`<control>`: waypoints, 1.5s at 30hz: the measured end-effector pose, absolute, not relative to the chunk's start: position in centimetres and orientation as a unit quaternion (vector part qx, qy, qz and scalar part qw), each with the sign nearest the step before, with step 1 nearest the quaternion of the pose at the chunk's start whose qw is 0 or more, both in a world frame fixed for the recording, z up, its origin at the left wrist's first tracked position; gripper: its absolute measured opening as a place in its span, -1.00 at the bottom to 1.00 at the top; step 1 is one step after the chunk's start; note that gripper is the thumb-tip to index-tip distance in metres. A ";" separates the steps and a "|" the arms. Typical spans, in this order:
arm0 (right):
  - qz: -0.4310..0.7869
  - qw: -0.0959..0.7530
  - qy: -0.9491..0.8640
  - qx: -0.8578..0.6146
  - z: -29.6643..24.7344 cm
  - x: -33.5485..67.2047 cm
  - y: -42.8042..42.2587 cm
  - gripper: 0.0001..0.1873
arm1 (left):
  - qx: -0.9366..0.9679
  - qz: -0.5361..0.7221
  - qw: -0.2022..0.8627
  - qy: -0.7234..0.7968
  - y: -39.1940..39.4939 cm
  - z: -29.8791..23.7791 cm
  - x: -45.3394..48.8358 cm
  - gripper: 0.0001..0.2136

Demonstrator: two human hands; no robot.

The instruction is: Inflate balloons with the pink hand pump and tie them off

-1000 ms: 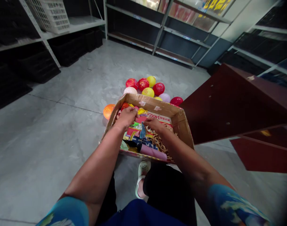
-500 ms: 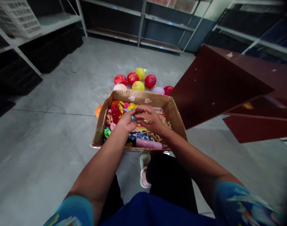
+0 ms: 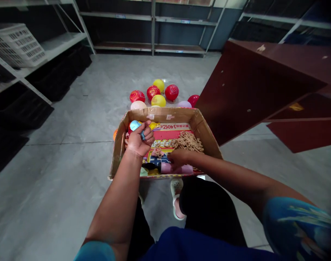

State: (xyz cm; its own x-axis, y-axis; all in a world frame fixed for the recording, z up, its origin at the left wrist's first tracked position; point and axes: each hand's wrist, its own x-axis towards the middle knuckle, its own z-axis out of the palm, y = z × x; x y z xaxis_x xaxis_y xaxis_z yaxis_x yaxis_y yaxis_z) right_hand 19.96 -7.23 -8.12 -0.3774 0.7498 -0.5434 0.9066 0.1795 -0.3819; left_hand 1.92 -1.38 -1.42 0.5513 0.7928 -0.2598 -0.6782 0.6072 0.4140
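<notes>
My left hand (image 3: 140, 140) is closed around a limp light blue balloon (image 3: 134, 125), which sticks out past the fingers on both sides. It is over the left part of a cardboard box (image 3: 164, 115), above other uninflated balloons (image 3: 154, 125). My right hand (image 3: 178, 158) reaches into the front of the box, its fingers curled down onto a pink hand pump (image 3: 187, 169) with a black end. Part of the grip is hidden from above. Beside that hand lies a heap of beige cord (image 3: 189, 141) on the printed box bottom.
Several inflated balloons (image 3: 158, 100) rest on the grey floor behind the box. A dark red board structure (image 3: 244, 90) stands close on the right. Metal shelves (image 3: 181, 47) line the back, and a white basket (image 3: 22, 45) is on the left shelf.
My hands, together over the box before, have parted. The left keeps the blue balloon and has moved left; the right has come down to the pink pump.
</notes>
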 end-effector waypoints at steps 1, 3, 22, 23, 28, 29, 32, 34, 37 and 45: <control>-0.347 0.133 0.758 0.536 -8.6 19.6 -7.4 -0.73 | 0.129 0.436 0.866 0.210 -1.3 -1.5 1.9 -0.81; -0.361 0.152 0.762 0.516 -9.3 19.3 -7.8 -0.75 | 0.120 0.464 0.852 0.210 -1.1 -1.5 1.8 -0.85; -0.317 -0.218 0.737 0.556 -2.8 20.3 -13.9 -0.39 | 0.049 0.618 0.740 0.262 0.9 0.1 -2.8 -0.84; -0.310 -0.218 0.738 0.559 -3.1 20.0 -13.8 -0.39 | 0.051 0.616 0.741 0.262 0.8 0.1 -2.7 -0.83; -0.297 -0.207 0.735 0.574 -3.6 19.7 -13.2 -0.44 | 0.055 0.609 0.750 0.253 0.8 0.2 -2.5 -0.84; -0.295 -0.207 0.732 0.579 -3.6 19.7 -13.1 -0.45 | 0.062 0.608 0.749 0.255 0.8 0.2 -2.4 -0.84; -0.285 -0.207 0.726 0.590 -3.6 19.6 -12.9 -0.45 | 0.090 0.613 0.736 0.274 0.7 0.2 -1.9 -0.85; -0.277 -0.206 0.727 0.594 -3.5 19.4 -12.8 -0.45 | 0.117 0.619 0.718 0.296 0.6 0.0 -1.5 -0.89; -0.274 -0.201 0.725 0.599 -3.1 19.1 -12.6 -0.48 | 0.169 0.627 0.684 0.332 0.4 -0.6 -0.7 -0.89; -0.242 -0.217 0.718 0.616 -2.7 17.4 -12.2 -0.49 | 0.179 0.626 0.669 0.358 0.2 -1.5 0.7 -0.88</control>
